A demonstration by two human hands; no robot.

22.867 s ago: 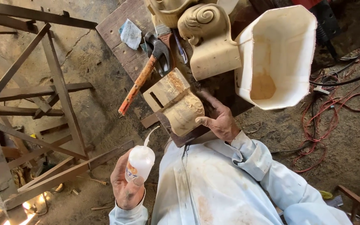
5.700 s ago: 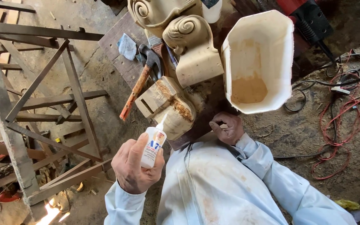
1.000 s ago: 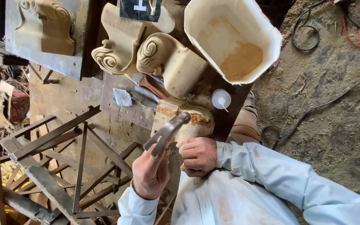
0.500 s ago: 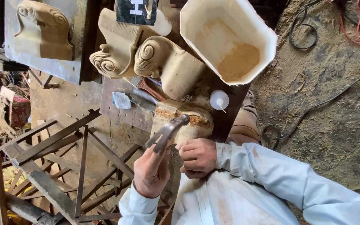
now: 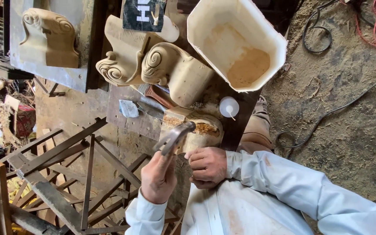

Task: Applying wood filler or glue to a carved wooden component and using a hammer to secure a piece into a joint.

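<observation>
we saw a wooden frame (image 5: 66, 174) lying left of the carved wooden piece (image 5: 196, 130). our left hand (image 5: 157, 180) was clamped round a hammer (image 5: 175, 137), its steel head poised just above the piece's near end. the piece sat on the bench below the two scrolled carvings (image 5: 153, 65), and we judged it stiff, fairly heavy, its glued joint fragile; best held by its plain flanks. our right hand (image 5: 207, 165) was curled shut against the piece's near edge. a small white bottle (image 5: 229, 106) stood just right of it.

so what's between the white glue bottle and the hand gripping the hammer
In the head view, the carved wood piece being worked on lies between the glue bottle and the left hand; the hammer head rests against it.
</observation>
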